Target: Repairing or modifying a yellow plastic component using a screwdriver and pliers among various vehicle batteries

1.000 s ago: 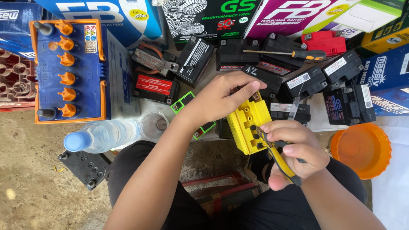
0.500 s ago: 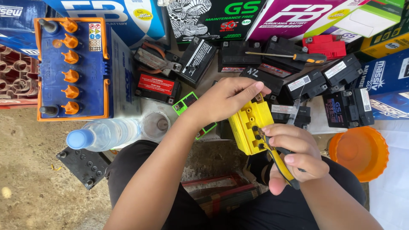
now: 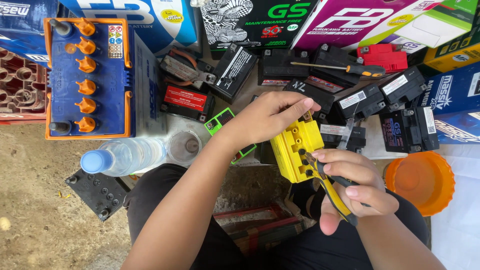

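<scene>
Fingers of the left hand (image 3: 267, 117) curl over the yellow battery's (image 3: 295, 146) top; right hand (image 3: 352, 187) squeezes yellow-handled pliers (image 3: 327, 187) against its front.

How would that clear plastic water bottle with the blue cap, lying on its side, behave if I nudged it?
The clear plastic water bottle with the blue cap lies on its side on rough ground, so it would probably roll, though the clear plastic cup beside it may stop it. It looks fairly full, so likely heavy for its size. Its thin walls probably dent slightly when squeezed.
</scene>
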